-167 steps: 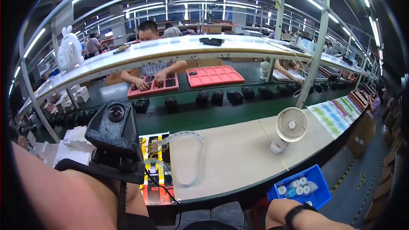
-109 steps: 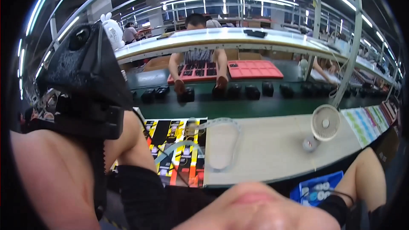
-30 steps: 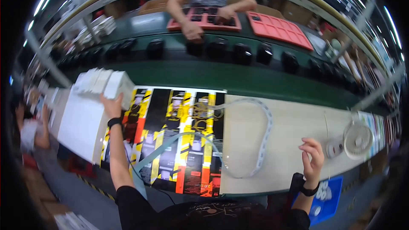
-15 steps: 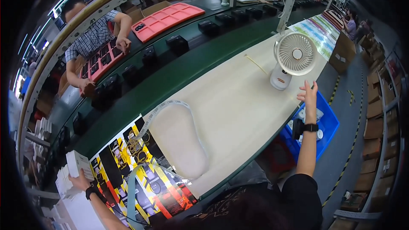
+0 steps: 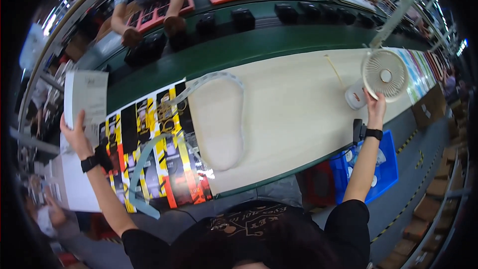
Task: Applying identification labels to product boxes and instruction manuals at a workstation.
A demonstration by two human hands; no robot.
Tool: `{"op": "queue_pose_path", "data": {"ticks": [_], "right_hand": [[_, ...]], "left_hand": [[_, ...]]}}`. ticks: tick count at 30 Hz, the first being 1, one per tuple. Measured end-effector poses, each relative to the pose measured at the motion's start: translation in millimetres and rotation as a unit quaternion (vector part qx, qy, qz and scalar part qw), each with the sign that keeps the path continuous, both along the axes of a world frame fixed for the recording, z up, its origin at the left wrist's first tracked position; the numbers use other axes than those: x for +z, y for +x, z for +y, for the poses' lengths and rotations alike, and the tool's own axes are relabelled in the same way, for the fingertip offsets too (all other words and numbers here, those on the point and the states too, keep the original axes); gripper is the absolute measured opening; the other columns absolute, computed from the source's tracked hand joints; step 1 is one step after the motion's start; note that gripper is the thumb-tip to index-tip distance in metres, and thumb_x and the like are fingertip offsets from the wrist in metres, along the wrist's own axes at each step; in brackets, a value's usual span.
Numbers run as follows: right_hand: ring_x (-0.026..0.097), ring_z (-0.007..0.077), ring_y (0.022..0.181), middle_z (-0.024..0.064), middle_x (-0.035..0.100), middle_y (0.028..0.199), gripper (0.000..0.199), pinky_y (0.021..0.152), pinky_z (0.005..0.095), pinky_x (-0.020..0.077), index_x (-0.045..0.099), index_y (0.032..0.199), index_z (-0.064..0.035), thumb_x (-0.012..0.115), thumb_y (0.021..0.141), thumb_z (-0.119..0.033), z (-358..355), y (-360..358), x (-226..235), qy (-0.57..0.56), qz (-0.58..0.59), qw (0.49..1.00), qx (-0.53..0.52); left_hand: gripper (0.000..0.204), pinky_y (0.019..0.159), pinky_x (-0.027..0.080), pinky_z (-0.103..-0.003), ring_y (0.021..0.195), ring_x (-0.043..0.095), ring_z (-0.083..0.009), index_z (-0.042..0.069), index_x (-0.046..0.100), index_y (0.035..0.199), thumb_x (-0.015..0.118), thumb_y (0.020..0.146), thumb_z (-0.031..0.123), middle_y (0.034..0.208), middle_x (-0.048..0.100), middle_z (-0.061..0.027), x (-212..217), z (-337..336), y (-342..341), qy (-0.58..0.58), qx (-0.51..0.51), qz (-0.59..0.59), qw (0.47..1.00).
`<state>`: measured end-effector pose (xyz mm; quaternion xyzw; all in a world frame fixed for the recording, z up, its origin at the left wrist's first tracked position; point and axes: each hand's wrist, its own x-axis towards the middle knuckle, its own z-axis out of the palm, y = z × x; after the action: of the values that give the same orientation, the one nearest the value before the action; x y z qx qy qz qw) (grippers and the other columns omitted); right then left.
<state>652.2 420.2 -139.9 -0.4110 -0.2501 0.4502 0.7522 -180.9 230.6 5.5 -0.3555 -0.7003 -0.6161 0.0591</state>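
At the left end of the bench, my left hand (image 5: 75,135) is closed around the near side of a white box (image 5: 88,97). Its thumb lies on the front, while some fingers are hidden behind. Far to the right, my right hand (image 5: 377,109) grips a cream desk fan (image 5: 386,75) at the lower part of its round head, next to the stand. Between the hands lie printed yellow-and-black packaging sheets (image 5: 171,179) with tan rubber bands (image 5: 167,112) on them. A pale strip (image 5: 242,100) makes a loop on the bench, and a light-blue strap (image 5: 137,177) curves over the sheets.
Below my right forearm stands a blue bin (image 5: 391,182) with several white parts. Beyond the bench (image 5: 294,119) runs a green conveyor (image 5: 279,37) carrying black units (image 5: 242,17). A co-worker's hands (image 5: 174,26) are on units there. A metal post (image 5: 398,12) rises behind the fan.
My right hand has gone from open beside the fan to holding it. My left hand has stayed with the white boxes, one now standing taller in view. The whole view has turned.
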Motion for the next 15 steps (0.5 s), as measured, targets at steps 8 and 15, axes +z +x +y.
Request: {"op": "queue_pose_path", "data": {"ticks": [8,15], "right_hand": [[0.053,0.0411,0.102,0.0290,0.048,0.114,0.036,0.088,0.0443,0.0495,0.039,0.113,0.0140,0.038,0.081,-0.003,-24.9,38.7,-8.8,0.033,0.032,0.999,-0.022],[0.053,0.0369,0.105,0.0261,0.048,0.117,0.035,0.090,0.0411,0.0480,0.041,0.114,0.0122,0.040,0.086,-0.009,-25.3,52.7,-16.4,0.011,0.003,1.000,-0.003]], "left_hand": [[0.069,0.086,0.041,-0.028,0.100,0.050,-0.0182,0.003,0.039,0.124,0.074,0.064,0.010,0.112,0.049,-0.0077,15.6,-8.5,135.1,0.074,-0.215,-0.043,0.973],[0.072,0.087,0.042,-0.030,0.103,0.049,-0.0183,0.004,0.038,0.122,0.075,0.060,0.012,0.108,0.049,-0.0085,3.5,-4.5,213.3,0.008,-0.325,-0.059,0.944]]}}
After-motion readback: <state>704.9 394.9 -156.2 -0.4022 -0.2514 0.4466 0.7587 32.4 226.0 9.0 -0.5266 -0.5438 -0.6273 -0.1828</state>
